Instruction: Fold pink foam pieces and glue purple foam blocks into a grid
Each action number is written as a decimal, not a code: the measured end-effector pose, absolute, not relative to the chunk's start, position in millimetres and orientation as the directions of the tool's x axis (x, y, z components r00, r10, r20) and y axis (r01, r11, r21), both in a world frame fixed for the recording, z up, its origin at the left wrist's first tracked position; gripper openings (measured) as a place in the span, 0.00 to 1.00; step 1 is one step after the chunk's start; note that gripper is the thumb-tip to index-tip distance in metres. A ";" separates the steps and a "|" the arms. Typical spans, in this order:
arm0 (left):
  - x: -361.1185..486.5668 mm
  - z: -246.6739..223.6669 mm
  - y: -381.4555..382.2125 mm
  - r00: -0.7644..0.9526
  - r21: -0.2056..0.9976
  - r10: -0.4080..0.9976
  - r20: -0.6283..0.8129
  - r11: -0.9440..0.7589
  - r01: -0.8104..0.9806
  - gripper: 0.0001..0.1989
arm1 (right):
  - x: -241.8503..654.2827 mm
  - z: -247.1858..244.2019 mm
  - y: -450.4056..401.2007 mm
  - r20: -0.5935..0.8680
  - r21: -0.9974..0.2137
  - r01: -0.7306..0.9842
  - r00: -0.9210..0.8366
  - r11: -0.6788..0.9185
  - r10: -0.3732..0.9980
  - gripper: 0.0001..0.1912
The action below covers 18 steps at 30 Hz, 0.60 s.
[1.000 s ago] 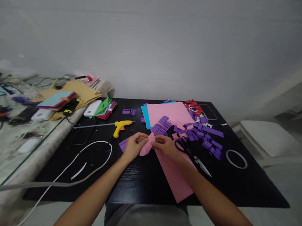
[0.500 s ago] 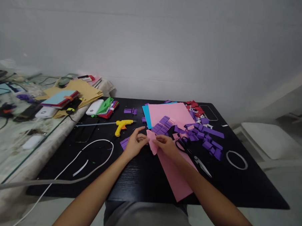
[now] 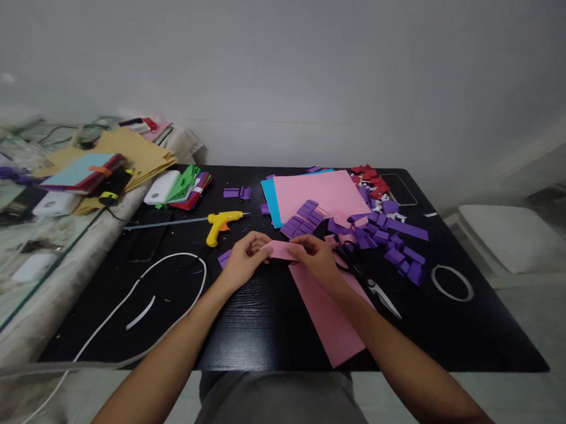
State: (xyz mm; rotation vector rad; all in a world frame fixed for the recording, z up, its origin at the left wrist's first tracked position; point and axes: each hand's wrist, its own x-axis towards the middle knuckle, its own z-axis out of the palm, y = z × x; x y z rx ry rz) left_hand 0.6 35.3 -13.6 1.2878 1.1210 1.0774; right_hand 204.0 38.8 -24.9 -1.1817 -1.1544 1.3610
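A small pink paper strip (image 3: 279, 250) is stretched sideways between my hands above the black table. My left hand (image 3: 245, 257) pinches its left end, and my right hand (image 3: 313, 255) grips the right end between thumb and fingers. Under my right forearm lies a long pink paper sheet (image 3: 328, 322). Black-handled scissors (image 3: 379, 294) rest beside that forearm, their handles partly hidden. Just beyond my hands sits a block of folded purple paper pieces (image 3: 304, 218), next to a large pink sheet (image 3: 317, 192) lying over a blue sheet (image 3: 271, 203).
A yellow glue gun (image 3: 222, 224) lies left of my hands, near a looped white cable (image 3: 140, 281). Loose purple pieces (image 3: 402, 257) and red scraps (image 3: 373, 180) are scattered on the right, with a white ring (image 3: 452, 283) near the edge. Bundled coloured papers (image 3: 188, 186) lie back left.
The pink paper strip has turned from upright to lying sideways between my hands. My left hand has rotated, and its fingers have curled in. The camera view has shifted slightly.
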 end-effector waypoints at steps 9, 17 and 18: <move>2.7 -16.7 36.1 0.118 0.998 0.993 -0.030 0.023 0.055 0.18 | 202.5 -25.9 39.0 -0.043 -0.988 -0.145 -0.045 -0.049 0.998 0.18; 1.2 -17.7 36.5 0.128 0.998 0.991 -0.041 0.035 0.043 0.15 | 203.2 -29.7 39.8 -0.108 -0.975 -0.183 -0.112 -0.127 0.988 0.20; 0.4 -18.4 36.6 0.128 0.998 0.991 -0.030 0.023 0.056 0.14 | 203.0 -29.6 39.7 -0.108 -0.976 -0.179 -0.113 -0.127 0.988 0.20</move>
